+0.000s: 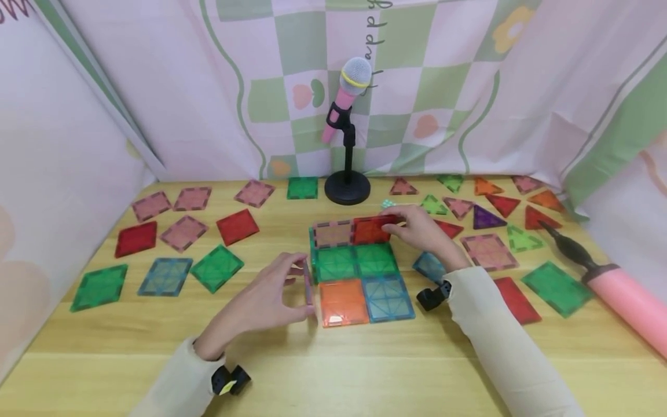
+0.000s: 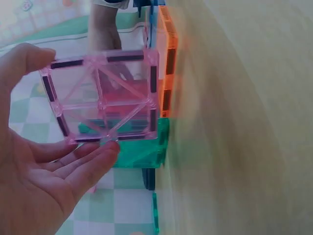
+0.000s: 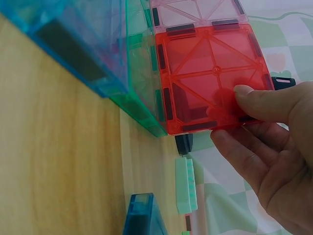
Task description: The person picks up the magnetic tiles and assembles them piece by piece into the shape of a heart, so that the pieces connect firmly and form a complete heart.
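Note:
My left hand (image 1: 260, 298) pinches a pink square magnetic tile (image 2: 100, 100) by its opposite edges. That tile is upright beside the left edge of a flat orange tile (image 1: 343, 302). With thumb and fingers, my right hand (image 1: 419, 231) holds the outer edge of a red square magnetic tile (image 3: 212, 73). The red tile stands upright along the back of a flat green tile (image 1: 376, 260), side by side with another upright pink tile (image 1: 333, 234). A second green tile (image 1: 335, 263) and a blue tile (image 1: 389, 298) complete the flat two-by-two base. Another green tile stands at the back left.
Behind the tiles stands a pink toy microphone (image 1: 346, 98) on a black stand (image 1: 347, 187). Several loose square tiles lie at left, including a red one (image 1: 237, 226). Triangles such as a purple one (image 1: 488, 216) lie at right, near a pink pump-like cylinder (image 1: 630, 307).

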Motion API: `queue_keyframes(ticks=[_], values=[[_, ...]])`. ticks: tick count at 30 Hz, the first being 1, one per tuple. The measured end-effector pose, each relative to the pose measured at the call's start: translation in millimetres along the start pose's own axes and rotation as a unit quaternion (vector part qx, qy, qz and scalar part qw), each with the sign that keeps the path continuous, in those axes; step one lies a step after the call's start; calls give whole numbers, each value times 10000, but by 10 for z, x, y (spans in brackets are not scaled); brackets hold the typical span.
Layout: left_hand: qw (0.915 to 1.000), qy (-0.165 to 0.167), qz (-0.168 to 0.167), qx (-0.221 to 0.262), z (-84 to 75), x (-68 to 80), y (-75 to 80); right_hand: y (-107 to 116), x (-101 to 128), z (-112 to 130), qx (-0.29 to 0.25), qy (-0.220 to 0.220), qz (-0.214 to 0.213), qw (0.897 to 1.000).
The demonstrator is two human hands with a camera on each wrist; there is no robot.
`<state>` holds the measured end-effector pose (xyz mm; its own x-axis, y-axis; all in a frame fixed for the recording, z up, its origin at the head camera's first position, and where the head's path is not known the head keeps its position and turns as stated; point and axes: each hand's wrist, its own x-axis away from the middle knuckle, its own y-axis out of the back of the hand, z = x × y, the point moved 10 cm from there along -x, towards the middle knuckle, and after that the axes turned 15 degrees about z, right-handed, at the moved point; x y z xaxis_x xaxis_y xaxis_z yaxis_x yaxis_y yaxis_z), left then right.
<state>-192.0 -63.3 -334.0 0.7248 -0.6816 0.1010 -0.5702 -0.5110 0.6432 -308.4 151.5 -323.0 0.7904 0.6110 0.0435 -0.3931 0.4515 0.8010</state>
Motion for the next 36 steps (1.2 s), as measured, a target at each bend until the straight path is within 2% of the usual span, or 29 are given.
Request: queue_keyframes(ticks=[7, 10, 14, 18, 23, 26, 29, 36], values=[[9999, 110, 96, 55, -5, 22, -104, -19, -15, 2, 29, 72, -56, 10000], [9998, 204, -6, 62, 8, 16, -122, -29, -17, 10, 20, 105, -39, 9999], [9992, 378, 37, 126, 33, 7, -145, -25, -18, 19, 26, 125, -40, 9999], [9989, 419, 122, 152, 55, -21, -130, -5, -13, 18, 102, 95, -70, 9999], [9998, 127, 66, 149, 80, -53, -18, 9, 3, -16, 231, -162, -104, 9995], [9997, -8, -263, -4, 133, -56, 134, 22, 31, -34, 284, -331, -157, 9989], [9971, 6, -751, -94, 228, -60, 319, 29, 75, -10, 360, -374, -189, 9985], [9810, 63, -1855, -556, 419, -146, 707, -80, 194, 136, 376, -298, -139, 9988]])
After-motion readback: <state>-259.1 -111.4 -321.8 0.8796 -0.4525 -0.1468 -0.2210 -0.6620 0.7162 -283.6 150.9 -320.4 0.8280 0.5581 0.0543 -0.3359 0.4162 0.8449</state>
